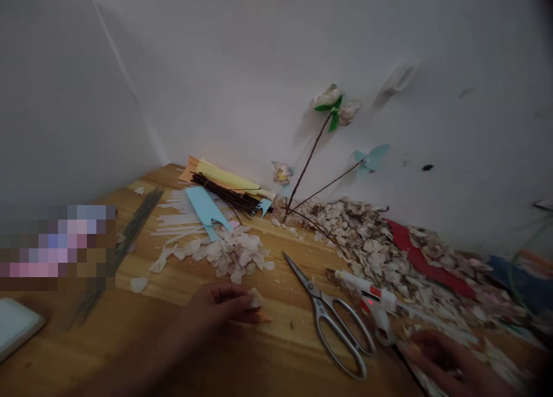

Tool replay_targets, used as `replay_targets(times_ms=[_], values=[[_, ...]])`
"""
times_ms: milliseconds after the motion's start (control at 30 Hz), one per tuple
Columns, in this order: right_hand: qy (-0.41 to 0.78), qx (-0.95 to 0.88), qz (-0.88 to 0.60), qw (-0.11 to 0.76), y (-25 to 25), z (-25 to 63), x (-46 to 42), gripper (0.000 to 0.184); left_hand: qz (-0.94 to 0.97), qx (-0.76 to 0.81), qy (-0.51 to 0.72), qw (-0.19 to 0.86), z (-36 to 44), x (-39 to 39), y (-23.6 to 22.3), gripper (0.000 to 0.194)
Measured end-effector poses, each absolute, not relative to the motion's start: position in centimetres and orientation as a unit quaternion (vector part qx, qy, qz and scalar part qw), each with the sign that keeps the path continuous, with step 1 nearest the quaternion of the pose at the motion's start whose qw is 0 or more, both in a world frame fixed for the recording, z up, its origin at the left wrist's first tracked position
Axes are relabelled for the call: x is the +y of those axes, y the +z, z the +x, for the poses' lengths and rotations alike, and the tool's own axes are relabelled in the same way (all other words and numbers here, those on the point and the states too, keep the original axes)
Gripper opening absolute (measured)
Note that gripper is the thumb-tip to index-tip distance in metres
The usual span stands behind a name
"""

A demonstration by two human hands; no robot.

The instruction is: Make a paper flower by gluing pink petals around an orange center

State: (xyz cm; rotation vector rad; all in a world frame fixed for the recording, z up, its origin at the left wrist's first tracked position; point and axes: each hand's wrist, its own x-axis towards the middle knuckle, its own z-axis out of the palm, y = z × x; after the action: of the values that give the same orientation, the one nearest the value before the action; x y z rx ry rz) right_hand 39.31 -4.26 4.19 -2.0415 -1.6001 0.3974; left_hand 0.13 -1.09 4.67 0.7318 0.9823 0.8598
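"What does the head view show in the left hand (235,305)?"

"Its fingers are pinched shut on a small pale petal (256,298), thin and slightly cupped, with a pointed orange piece (264,317) just below it."

"Where is that?"

"Over the near middle of the desk (294,356), between the petal pile (242,253) and the person, left of the scissors (330,319)."

"Which way do they point?"

"The petal stands up past the fingertips; its long axis is too small to make out. The orange piece runs crosswise, its tip to the right and slightly down."

"And the right hand (436,356)?"

"Half curled, blurred, just beside the handle of the glue gun (380,299). I can't tell whether it grips anything."

"How does the glue gun lie?"

"It's white with red parts and a glowing red light. The barrel slants, nozzle to the upper left, handle toward the person."

"The scissors?"

"Silver, blades together, tips pointing away and to the left. Behind them, a brown stem (309,161) leans right, with pale flowers (330,96) and green leaves (334,120) on top."
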Motion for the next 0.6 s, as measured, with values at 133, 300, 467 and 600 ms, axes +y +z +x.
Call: replay_targets(times_ms=[133, 300, 467, 600], values=[[0.064, -0.645, -0.722, 0.241, 2.8, 38.0, -2.2, 0.044, 0.341, 0.451, 0.372, 0.736, 0.1, -1.2, 4.8, 0.036], [0.055, -0.670, -0.716, 0.188, 2.2, 36.2, -0.4, 0.041, 0.335, 0.459, 0.386, 0.727, 0.0, -1.2, 4.1, 0.038], [0.078, -0.620, -0.749, 0.222, 1.4, 35.9, 0.0, 0.044, 0.338, 0.454, 0.410, 0.715, 0.0, -1.1, 3.9, 0.036], [0.092, -0.505, -0.794, 0.327, 3.0, 34.6, -0.6, 0.041, 0.343, 0.475, 0.391, 0.710, -0.2, -1.2, 4.7, 0.037]])
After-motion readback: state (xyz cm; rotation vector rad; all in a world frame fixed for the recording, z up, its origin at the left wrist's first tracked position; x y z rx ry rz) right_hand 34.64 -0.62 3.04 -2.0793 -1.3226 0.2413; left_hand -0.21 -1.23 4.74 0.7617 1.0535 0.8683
